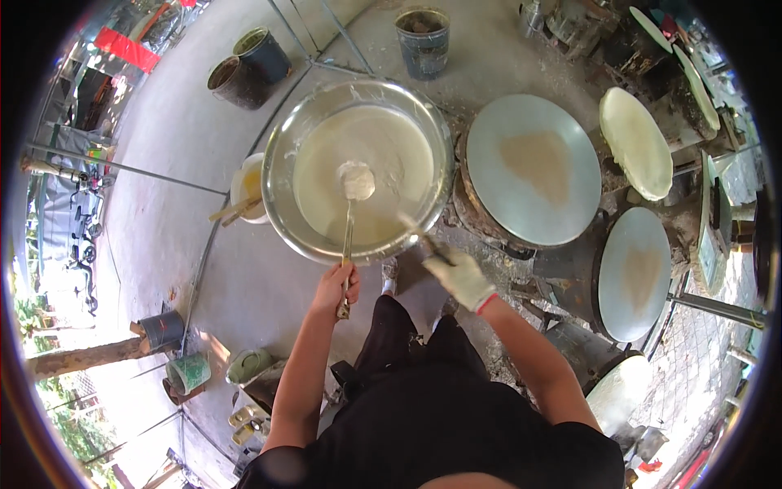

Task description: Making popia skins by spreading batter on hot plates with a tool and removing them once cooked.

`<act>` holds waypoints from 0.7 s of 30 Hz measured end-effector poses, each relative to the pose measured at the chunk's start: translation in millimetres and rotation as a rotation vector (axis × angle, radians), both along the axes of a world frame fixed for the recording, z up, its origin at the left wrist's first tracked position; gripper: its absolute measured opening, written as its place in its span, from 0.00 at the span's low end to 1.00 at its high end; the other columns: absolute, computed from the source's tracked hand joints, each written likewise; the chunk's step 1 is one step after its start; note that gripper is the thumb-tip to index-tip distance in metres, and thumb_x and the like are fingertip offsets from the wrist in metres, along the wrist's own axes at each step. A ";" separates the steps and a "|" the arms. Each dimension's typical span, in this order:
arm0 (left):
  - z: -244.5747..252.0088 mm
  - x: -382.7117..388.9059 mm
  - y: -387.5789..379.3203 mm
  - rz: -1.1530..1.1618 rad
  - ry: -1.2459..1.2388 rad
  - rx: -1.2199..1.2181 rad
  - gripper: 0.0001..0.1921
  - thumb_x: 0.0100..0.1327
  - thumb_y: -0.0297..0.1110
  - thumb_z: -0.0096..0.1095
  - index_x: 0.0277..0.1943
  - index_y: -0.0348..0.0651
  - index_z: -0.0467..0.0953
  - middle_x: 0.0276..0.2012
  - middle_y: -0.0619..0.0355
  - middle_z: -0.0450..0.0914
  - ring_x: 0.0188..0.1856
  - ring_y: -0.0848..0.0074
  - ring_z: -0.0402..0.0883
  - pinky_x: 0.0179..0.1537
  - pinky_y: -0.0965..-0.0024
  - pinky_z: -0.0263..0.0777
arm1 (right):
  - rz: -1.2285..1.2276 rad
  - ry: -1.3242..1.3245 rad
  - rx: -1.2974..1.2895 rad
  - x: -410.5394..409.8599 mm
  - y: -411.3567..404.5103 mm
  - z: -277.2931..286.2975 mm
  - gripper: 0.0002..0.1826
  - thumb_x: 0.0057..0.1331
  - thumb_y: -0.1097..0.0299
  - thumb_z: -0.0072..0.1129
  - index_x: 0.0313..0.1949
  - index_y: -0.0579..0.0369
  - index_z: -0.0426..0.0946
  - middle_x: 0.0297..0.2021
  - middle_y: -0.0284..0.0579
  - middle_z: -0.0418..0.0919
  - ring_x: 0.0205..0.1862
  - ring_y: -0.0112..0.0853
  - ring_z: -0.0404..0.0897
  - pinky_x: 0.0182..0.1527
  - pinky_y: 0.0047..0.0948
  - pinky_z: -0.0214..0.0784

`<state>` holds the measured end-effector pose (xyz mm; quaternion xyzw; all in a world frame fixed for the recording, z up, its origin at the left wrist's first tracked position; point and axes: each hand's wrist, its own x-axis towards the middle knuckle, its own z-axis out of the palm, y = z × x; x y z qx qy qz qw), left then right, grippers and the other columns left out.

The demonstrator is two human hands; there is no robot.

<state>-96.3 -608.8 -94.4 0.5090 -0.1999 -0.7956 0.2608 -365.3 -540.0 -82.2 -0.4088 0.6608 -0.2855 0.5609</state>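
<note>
My bare left hand grips the handle of a metal ladle. The ladle's round bowl hangs over pale batter in a wide steel basin. On my right hand is a cream knit work glove with a red cuff. It holds a blurred flat tool, perhaps a scraper, whose tip reaches over the basin's near right rim. Right of the basin stands a round griddle with a tan patch on its grey surface. A second griddle with a similar patch sits nearer me.
Pale batter sheets cover a griddle at far right and another beside my right elbow. A white tub with yellow contents and wooden sticks touches the basin's left. Dark buckets stand beyond. A metal pole crosses at left.
</note>
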 end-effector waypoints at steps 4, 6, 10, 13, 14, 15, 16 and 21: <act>-41.9 23.7 -62.8 -0.212 -0.165 0.083 0.07 0.65 0.32 0.51 0.32 0.42 0.65 0.19 0.63 0.65 0.14 0.81 0.60 0.14 0.74 0.54 | 0.106 0.582 0.059 -33.4 -51.7 -37.9 0.19 0.68 0.56 0.46 0.48 0.57 0.73 0.35 0.59 0.80 0.42 0.51 0.79 0.46 0.47 0.70; -66.1 25.7 -93.5 -0.301 -0.199 0.066 0.07 0.64 0.32 0.51 0.31 0.42 0.65 0.18 0.63 0.64 0.13 0.81 0.60 0.14 0.74 0.54 | 0.206 0.730 0.121 -32.3 -84.3 -47.6 0.19 0.68 0.56 0.45 0.49 0.57 0.73 0.36 0.60 0.79 0.44 0.53 0.78 0.47 0.47 0.69; -124.8 -1.4 -154.2 -0.683 -0.595 -0.371 0.07 0.63 0.32 0.49 0.32 0.39 0.66 0.16 0.57 0.69 0.12 0.73 0.68 0.13 0.66 0.61 | 0.165 0.825 0.120 -46.5 -132.7 -114.2 0.21 0.69 0.55 0.42 0.47 0.58 0.75 0.38 0.60 0.79 0.45 0.53 0.77 0.49 0.47 0.69; -141.3 -20.6 -182.2 -0.816 -0.849 -0.579 0.08 0.63 0.32 0.48 0.31 0.38 0.67 0.16 0.54 0.70 0.13 0.70 0.70 0.14 0.62 0.64 | 0.279 0.728 0.363 -32.1 -176.9 -90.8 0.27 0.69 0.47 0.40 0.43 0.60 0.78 0.34 0.58 0.81 0.39 0.51 0.80 0.42 0.46 0.71; -140.9 -31.3 -188.9 -0.858 -0.844 -0.516 0.08 0.63 0.32 0.48 0.31 0.38 0.67 0.16 0.54 0.70 0.13 0.69 0.70 0.15 0.61 0.64 | 0.101 0.360 0.424 -33.7 -178.5 -83.6 0.28 0.67 0.45 0.43 0.43 0.60 0.78 0.30 0.56 0.81 0.33 0.46 0.81 0.36 0.43 0.71; -139.5 -41.8 -192.4 -0.900 -0.837 -0.451 0.08 0.64 0.32 0.48 0.30 0.38 0.67 0.17 0.54 0.71 0.13 0.68 0.70 0.16 0.60 0.65 | -0.080 -0.009 0.470 -34.8 -176.1 -80.2 0.30 0.66 0.42 0.46 0.43 0.60 0.78 0.26 0.53 0.81 0.26 0.42 0.81 0.30 0.41 0.71; -137.9 -46.9 -195.8 -0.937 -0.838 -0.381 0.08 0.64 0.32 0.48 0.30 0.39 0.67 0.17 0.55 0.71 0.14 0.67 0.69 0.17 0.60 0.66 | -0.118 0.199 0.498 -20.4 -180.4 -76.2 0.24 0.64 0.48 0.55 0.41 0.61 0.78 0.19 0.43 0.77 0.15 0.30 0.73 0.18 0.31 0.62; -139.5 -36.7 -206.7 -0.560 0.225 0.441 0.13 0.65 0.33 0.48 0.23 0.48 0.62 0.15 0.64 0.63 0.11 0.79 0.61 0.12 0.74 0.58 | -0.513 -0.306 0.500 36.8 -151.6 -82.2 0.13 0.67 0.59 0.51 0.42 0.55 0.73 0.18 0.34 0.71 0.10 0.22 0.62 0.12 0.23 0.52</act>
